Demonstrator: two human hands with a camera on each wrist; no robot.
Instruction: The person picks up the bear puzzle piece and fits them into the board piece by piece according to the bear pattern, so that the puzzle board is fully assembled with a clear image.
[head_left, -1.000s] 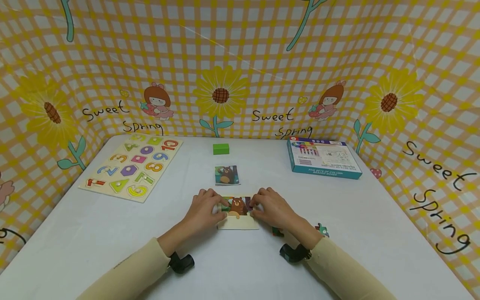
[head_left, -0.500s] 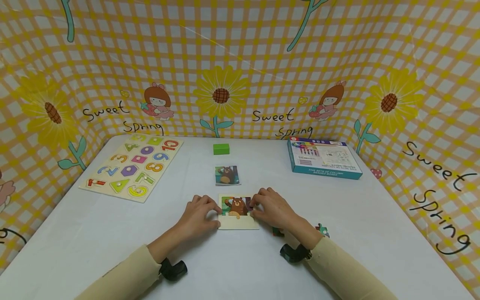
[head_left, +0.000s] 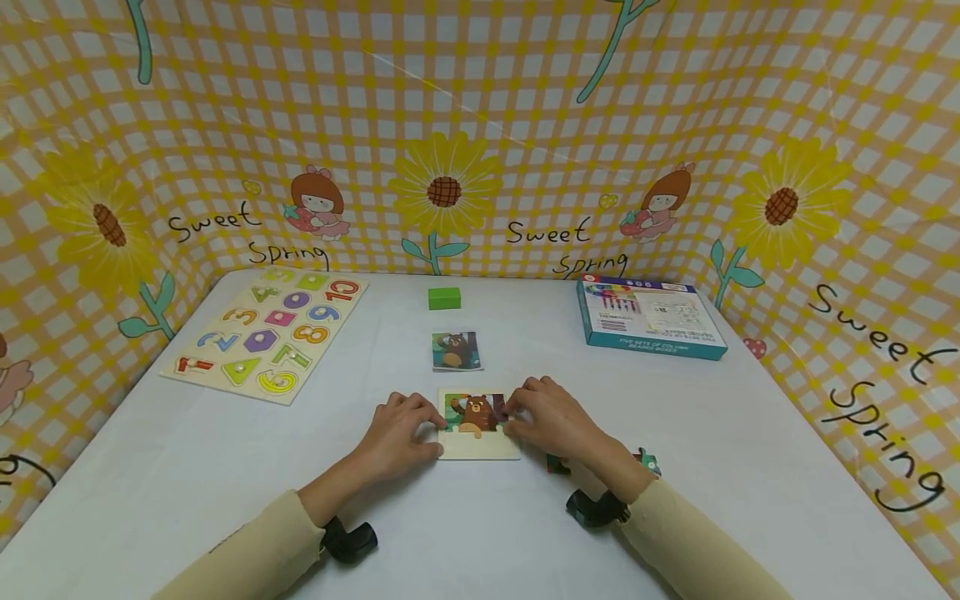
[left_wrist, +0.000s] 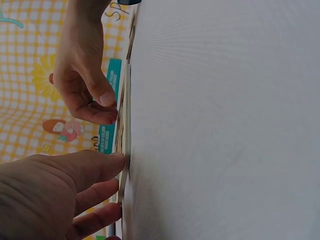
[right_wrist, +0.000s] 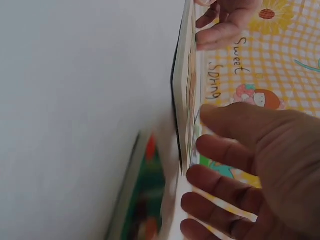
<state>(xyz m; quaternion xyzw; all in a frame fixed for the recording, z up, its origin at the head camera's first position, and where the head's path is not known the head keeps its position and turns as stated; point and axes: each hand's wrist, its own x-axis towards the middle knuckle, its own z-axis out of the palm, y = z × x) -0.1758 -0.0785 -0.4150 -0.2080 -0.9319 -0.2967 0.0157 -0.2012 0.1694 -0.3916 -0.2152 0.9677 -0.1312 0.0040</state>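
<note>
A small cream puzzle board [head_left: 480,448] lies flat in front of me, its upper part filled with pieces showing a brown bear [head_left: 476,412]. At the board's left edge is my left hand [head_left: 397,433], thumb and fingers apart and touching the rim; the left wrist view shows the thumb against the board's side. My right hand [head_left: 555,421] rests at the right edge, its thumb and index finger over the pieces there. In the right wrist view its fingers [right_wrist: 225,187] are loosely bent and spread. Beneath the right forearm lie loose puzzle pieces [head_left: 557,464], partly hidden.
Behind the board lies a picture card of the bear [head_left: 456,351], with a green block [head_left: 444,298] farther back. A number-and-shape board [head_left: 264,337] is at the left, a flat teal box [head_left: 651,318] at the right. A checked cloth [head_left: 495,108] rises around the table.
The left hand has drawn back to the left, off the pieces, and now sits at the board's edge, uncovering the left part of the picture. The right hand has stayed nearly still.
</note>
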